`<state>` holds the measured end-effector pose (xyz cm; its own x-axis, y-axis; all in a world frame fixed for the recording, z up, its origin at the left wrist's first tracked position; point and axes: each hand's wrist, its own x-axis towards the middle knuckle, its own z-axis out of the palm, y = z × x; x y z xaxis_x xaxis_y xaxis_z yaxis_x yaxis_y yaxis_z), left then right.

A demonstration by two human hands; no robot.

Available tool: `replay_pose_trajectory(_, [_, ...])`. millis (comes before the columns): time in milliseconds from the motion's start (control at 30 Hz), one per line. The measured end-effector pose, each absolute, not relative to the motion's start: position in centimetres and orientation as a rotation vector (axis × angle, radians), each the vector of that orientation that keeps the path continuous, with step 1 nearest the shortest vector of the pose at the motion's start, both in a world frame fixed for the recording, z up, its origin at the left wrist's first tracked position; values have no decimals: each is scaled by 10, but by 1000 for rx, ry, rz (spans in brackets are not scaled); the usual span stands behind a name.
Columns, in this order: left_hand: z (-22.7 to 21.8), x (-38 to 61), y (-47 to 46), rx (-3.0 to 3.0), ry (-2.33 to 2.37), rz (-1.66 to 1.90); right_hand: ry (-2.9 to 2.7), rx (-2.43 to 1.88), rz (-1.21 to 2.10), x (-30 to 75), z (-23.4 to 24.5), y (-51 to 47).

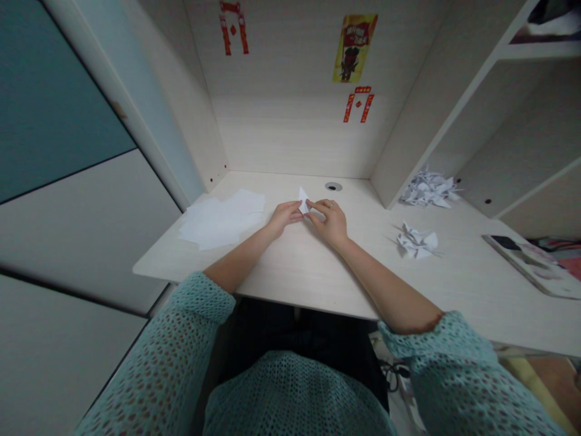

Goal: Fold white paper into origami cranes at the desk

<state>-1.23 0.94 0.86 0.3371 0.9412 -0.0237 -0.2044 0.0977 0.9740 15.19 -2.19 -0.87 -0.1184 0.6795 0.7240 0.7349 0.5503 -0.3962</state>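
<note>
A small piece of folded white paper [303, 198] is held upright between my two hands above the middle of the desk, its pointed tip facing away from me. My left hand [285, 217] grips its left side with the fingers closed on it. On the right side, my right hand [330, 220] pinches the paper between thumb and fingertips. The lower part of the fold is partly covered by my fingers. To the left lies a spread of flat white paper sheets [220, 219]. Right of my hands sits a small group of folded paper pieces [416, 241].
A larger heap of folded paper [430, 188] lies at the back right, by the shelf divider [411, 133]. A phone [535, 263] rests at the far right of the desk [290, 272]. A round cable hole [333, 186] is near the back panel, which carries red and yellow stickers [355, 48].
</note>
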Motion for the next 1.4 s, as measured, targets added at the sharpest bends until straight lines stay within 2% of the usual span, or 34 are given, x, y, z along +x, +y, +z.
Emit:
replay_pose_trajectory(400, [9,-13,9,1179,899,1052,-1847,-1119,1,151,-9,-22])
replay_pose_trajectory(933, [8,-10,8,1240,866,958,-1683,-1273,25,151,-1,-28])
replay_pose_trajectory(1400, [13,-14,8,1105,905,1034,-1415,-1059,509,151,-15,-10])
